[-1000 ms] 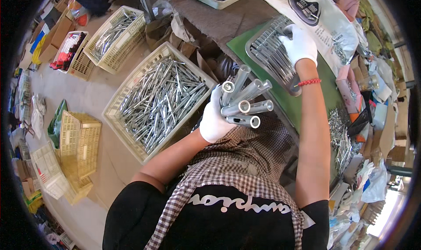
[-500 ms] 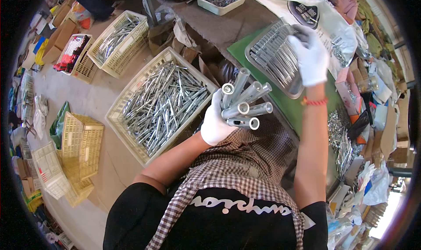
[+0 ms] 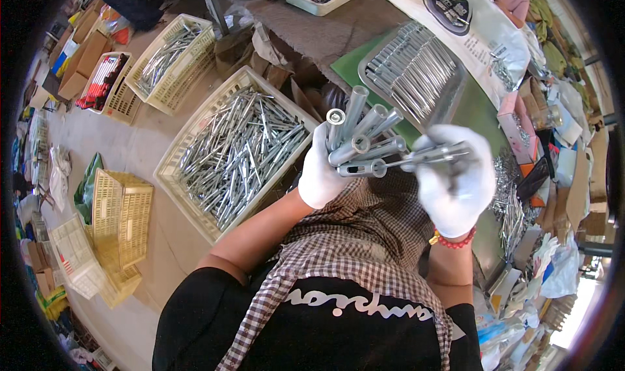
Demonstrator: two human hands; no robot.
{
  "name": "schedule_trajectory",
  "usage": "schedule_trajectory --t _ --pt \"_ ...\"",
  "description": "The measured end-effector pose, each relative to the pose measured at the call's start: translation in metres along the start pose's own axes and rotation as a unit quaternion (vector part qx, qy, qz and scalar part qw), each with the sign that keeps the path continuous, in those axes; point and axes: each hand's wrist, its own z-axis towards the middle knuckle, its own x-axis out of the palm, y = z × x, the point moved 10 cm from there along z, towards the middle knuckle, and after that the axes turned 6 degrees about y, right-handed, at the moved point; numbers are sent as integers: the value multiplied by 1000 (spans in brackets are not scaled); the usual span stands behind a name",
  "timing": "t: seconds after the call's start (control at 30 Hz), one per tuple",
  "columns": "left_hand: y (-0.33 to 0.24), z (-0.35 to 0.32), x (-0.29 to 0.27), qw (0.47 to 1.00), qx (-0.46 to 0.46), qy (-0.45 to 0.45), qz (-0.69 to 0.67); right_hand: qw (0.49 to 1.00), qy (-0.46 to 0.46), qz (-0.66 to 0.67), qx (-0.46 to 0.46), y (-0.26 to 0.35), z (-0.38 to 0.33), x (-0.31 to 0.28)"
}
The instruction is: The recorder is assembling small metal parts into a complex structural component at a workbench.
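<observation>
Head view: left hand (image 3: 320,176) wraps a bundle of tubes (image 3: 350,151), right hand (image 3: 454,182) pinches a blurred metal rod (image 3: 437,155) by the slotted tube's mouth (image 3: 379,168), insertion unclear; rod rows (image 3: 416,65) remain in the tray (image 3: 450,97).

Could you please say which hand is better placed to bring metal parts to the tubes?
The right hand, probably: it holds metal parts beside the tubes, while the left hand clutches those.

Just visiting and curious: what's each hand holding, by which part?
Left hand: metal tubes, gripped behind their visible ends. Right hand: at least one slender metal part, blurred; exact grip unclear.
</observation>
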Motion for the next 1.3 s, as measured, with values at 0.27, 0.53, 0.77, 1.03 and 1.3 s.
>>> schedule_trajectory --t 0.27,0.53,0.77,1.03,1.3 --pt "18 -5 -7 992 -25 -74 -96 980 71 -127 -133 28 0 24" --pt "18 -2 -1 996 -38 -35 -67 972 208 -103 -40 21 4 33" --pt "43 -16 7 993 -118 -8 -13 951 152 -228 -141 36 35 19" --pt "9 -38 54 978 -80 181 67 919 335 -76 -194 2 7 57" --pt "35 -48 70 965 21 226 131 954 4 299 7 9 -8 -72"
